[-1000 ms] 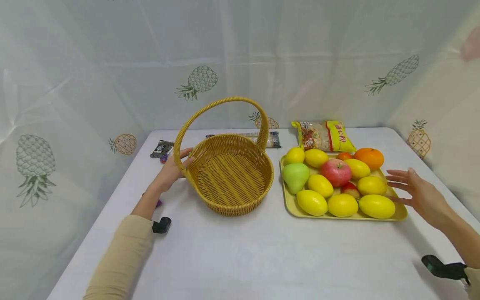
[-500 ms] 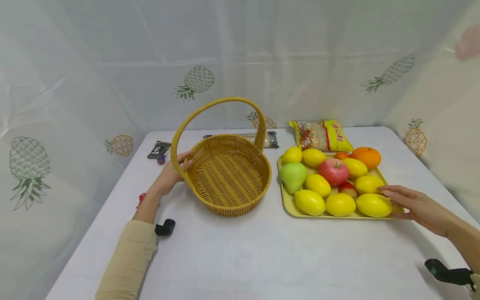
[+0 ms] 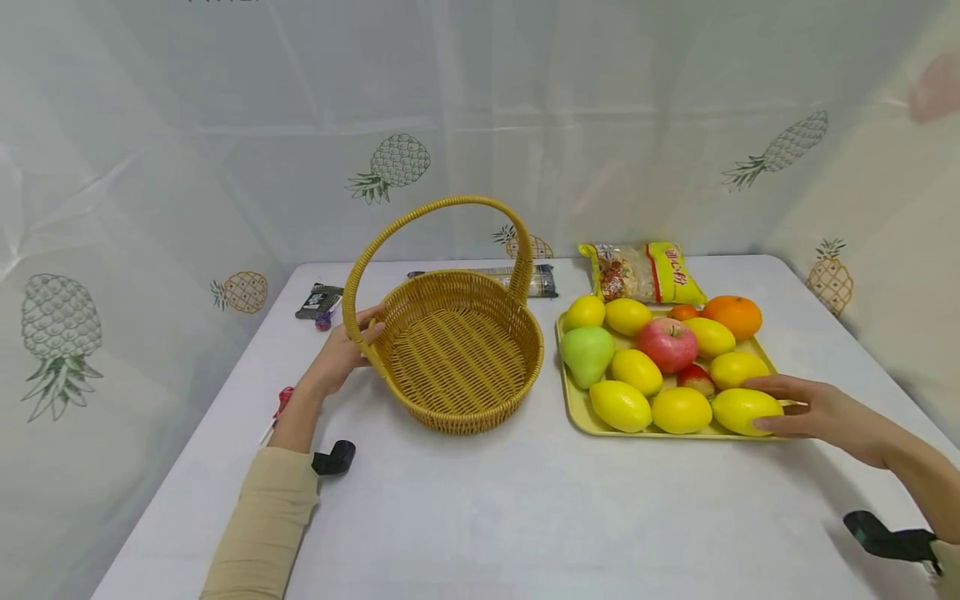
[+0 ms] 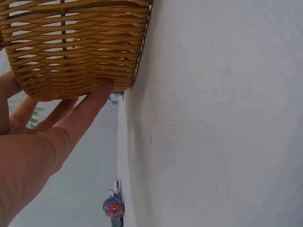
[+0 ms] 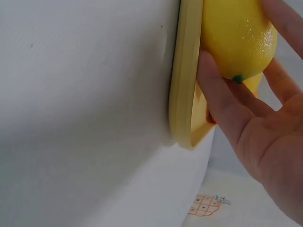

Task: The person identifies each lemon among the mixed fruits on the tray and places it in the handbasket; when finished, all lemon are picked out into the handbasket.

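Observation:
A round yellow wicker basket (image 3: 461,358) with a tall arched handle stands left of centre in the head view. My left hand (image 3: 341,354) holds its left side: fingertips reach over the rim, and in the left wrist view fingers lie along the woven wall (image 4: 75,52). At the right, a pale yellow tray (image 3: 577,408) bears several lemons, a green pear (image 3: 588,354), a pink apple (image 3: 667,344) and an orange (image 3: 732,316). My right hand (image 3: 832,417) grips the front-right lemon (image 3: 738,412), thumb and fingers on opposite sides. The right wrist view shows this lemon (image 5: 239,35) over the tray's rim.
Behind the tray lies a yellow food packet (image 3: 645,273); a long dark packet (image 3: 543,281) lies behind the basket. A dark packet (image 3: 318,301) and a purple sweet (image 3: 324,321) are at the back left. A red lollipop (image 3: 283,398) lies beside the left forearm.
My right hand has come down and left from beside the tray onto the front-right lemon and closed round it. My left hand has stayed at the basket, which stands in place.

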`<action>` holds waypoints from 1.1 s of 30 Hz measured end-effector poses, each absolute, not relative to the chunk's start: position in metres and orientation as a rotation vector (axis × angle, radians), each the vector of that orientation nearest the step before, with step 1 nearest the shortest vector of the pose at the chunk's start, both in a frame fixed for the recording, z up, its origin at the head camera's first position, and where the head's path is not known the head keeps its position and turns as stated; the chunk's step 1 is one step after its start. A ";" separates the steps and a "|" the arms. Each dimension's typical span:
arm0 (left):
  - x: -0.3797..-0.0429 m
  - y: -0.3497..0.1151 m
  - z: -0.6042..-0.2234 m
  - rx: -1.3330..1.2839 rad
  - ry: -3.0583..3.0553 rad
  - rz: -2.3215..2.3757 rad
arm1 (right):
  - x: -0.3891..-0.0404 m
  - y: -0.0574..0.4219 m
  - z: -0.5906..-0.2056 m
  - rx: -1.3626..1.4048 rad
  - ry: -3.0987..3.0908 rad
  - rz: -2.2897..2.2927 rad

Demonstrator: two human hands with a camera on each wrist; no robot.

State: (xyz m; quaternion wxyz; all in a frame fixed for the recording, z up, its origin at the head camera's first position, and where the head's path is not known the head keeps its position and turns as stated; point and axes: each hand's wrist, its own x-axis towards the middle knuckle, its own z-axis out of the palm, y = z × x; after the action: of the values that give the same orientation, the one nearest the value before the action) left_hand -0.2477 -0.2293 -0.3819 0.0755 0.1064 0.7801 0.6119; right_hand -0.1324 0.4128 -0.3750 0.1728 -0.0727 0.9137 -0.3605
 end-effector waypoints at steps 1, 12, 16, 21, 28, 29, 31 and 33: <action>-0.247 -0.230 -0.382 0.320 2.342 1.835 | -0.133 0.411 -0.375 -0.219 2.608 -1.008; -0.250 -0.232 -0.383 0.334 2.331 1.839 | -0.136 0.410 -0.357 -0.252 2.666 -0.922; -0.249 -0.233 -0.382 0.325 2.347 1.827 | -0.150 0.396 -0.335 -0.340 2.678 -0.931; -0.248 -0.231 -0.381 0.331 2.345 1.829 | -0.174 0.343 -0.304 -0.401 2.622 -1.006; -0.249 -0.230 -0.383 0.340 2.323 1.842 | -0.209 0.238 -0.288 -0.313 2.312 -1.318; -0.249 -0.230 -0.383 0.338 2.322 1.844 | -0.213 0.223 -0.289 -0.318 2.284 -1.334; -0.249 -0.230 -0.383 0.333 2.324 1.843 | -0.219 0.194 -0.292 -0.345 2.222 -1.369; -0.249 -0.230 -0.383 0.329 2.327 1.841 | -0.224 0.166 -0.297 -0.370 2.167 -1.396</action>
State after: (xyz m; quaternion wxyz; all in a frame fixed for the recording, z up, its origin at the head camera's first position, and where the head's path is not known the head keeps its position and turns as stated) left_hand -0.2491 -0.2300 -0.3827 0.0781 0.1097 0.7770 0.6149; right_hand -0.2239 0.1660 -0.2974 0.2656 -0.1370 0.8022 -0.5169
